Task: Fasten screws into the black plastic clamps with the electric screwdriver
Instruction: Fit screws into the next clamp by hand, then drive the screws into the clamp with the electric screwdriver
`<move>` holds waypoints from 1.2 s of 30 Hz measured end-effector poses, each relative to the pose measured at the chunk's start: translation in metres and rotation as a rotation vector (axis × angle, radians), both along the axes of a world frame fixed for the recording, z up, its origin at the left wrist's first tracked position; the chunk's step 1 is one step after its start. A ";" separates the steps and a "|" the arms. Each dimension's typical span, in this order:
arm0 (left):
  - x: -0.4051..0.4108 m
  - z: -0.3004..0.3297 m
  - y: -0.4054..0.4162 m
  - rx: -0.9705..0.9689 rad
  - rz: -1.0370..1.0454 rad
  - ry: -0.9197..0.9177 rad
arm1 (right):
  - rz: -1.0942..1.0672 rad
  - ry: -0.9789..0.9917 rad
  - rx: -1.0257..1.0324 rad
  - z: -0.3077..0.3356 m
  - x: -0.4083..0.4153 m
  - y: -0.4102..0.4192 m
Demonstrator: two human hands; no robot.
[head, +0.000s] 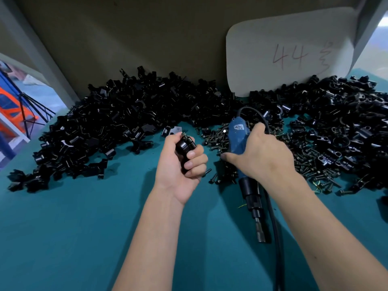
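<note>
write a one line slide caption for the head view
Left hand grips a black plastic clamp; right hand holds the blue electric screwdriver tip-down beside a screw pile.

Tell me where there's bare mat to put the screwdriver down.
The teal mat is bare on the near side, below the left clamp heap and left of the left forearm, and between the two forearms. A small bare bay lies above the left hand. Around the right hand it is crowded: screws, then the right clamp heap.
</note>
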State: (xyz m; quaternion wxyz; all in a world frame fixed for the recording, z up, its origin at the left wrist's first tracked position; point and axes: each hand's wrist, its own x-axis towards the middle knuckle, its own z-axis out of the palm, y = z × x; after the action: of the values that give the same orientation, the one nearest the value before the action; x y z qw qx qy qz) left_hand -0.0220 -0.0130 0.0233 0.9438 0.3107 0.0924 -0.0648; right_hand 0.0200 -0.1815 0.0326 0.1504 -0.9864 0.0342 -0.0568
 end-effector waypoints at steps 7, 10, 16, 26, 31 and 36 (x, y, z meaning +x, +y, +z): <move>0.000 -0.003 0.002 -0.022 -0.063 -0.007 | 0.053 0.120 0.476 0.005 0.013 -0.024; 0.001 -0.004 0.002 0.073 -0.069 -0.012 | 0.047 0.154 0.950 0.017 0.013 -0.034; 0.002 -0.005 0.000 0.320 -0.089 -0.003 | 0.030 0.173 1.675 0.033 0.017 -0.039; 0.004 -0.011 0.004 0.727 0.030 -0.032 | 0.134 0.047 1.957 0.026 0.011 -0.028; 0.004 -0.011 0.007 0.905 -0.039 -0.047 | 0.048 -0.257 1.974 0.036 0.007 -0.025; 0.006 -0.010 0.016 1.049 -0.110 -0.017 | -0.005 -0.401 2.045 0.042 0.000 -0.020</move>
State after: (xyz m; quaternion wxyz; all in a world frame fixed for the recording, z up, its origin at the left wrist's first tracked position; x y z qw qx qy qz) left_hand -0.0160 0.0032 0.0137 0.6572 0.7464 0.0880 -0.0568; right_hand 0.0203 -0.2011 0.0745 0.9171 -0.3609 0.0425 -0.1638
